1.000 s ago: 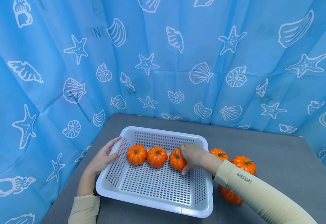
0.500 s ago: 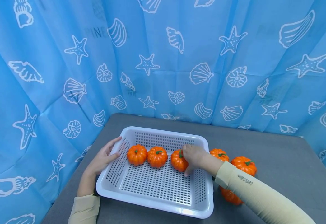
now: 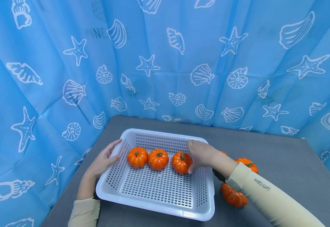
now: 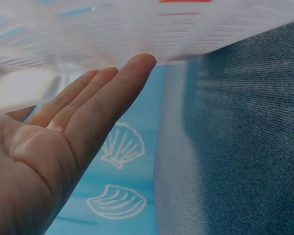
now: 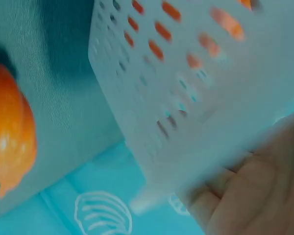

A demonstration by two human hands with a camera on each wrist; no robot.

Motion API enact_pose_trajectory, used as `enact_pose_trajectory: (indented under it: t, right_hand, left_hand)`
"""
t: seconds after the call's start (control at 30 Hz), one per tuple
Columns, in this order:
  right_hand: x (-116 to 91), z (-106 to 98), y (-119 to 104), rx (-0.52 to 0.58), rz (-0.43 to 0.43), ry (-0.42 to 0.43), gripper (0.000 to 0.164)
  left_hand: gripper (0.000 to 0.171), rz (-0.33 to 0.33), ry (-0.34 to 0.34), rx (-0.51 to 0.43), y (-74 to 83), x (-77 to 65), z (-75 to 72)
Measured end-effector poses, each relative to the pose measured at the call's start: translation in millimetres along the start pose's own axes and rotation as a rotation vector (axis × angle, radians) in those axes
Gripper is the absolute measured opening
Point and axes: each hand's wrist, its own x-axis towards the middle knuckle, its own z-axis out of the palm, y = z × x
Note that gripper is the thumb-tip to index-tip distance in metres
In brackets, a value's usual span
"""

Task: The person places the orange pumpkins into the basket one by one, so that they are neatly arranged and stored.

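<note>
A white plastic basket with slotted walls sits on the grey table. Three small orange pumpkins stand in a row inside: a left pumpkin, a middle pumpkin and a right pumpkin. My left hand holds the basket's left rim, thumb over the edge; the left wrist view shows its straight fingers along the outer wall. Over the basket's right end, my right hand is beside the right pumpkin, fingers spread and thumb tip at its side. In the right wrist view the basket wall hides the fingertips.
More pumpkins lie on the table right of the basket: a back pumpkin and a front pumpkin, with another mostly hidden behind my right wrist. A blue curtain with white shells hangs behind and to the left.
My right hand has let go of the right pumpkin and shifted slightly to the right. That pumpkin has been set a little farther right in the basket. My left hand stays at the rim.
</note>
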Motion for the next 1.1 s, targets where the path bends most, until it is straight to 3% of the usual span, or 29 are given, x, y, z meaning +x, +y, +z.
enact_pose_trajectory:
  t: [0.37,0.6,0.83,1.1]
  right_hand:
    - [-27.2,-35.9,31.3,0.092,-0.087,0.227,0.099]
    - [-46.5,-46.0,61.0,0.202,-0.079,0.329,0.084]
    - [-74.8,-38.3,97.0,0.311,0.039,0.341,0.075]
    - [-108.0,-2.0,134.2,0.423,0.162,0.335,0.067]
  left_hand:
    - [0.065,0.000,0.002,-0.002,1.5,-0.6,0.5]
    - [0.065,0.002,0.002,0.004,1.3,-0.7,0.5]
    - [0.065,0.001,0.000,0.006,1.1,-1.0,0.6]
    - [0.065,0.013,-0.012,-0.015,-1.5,-0.4,-1.1]
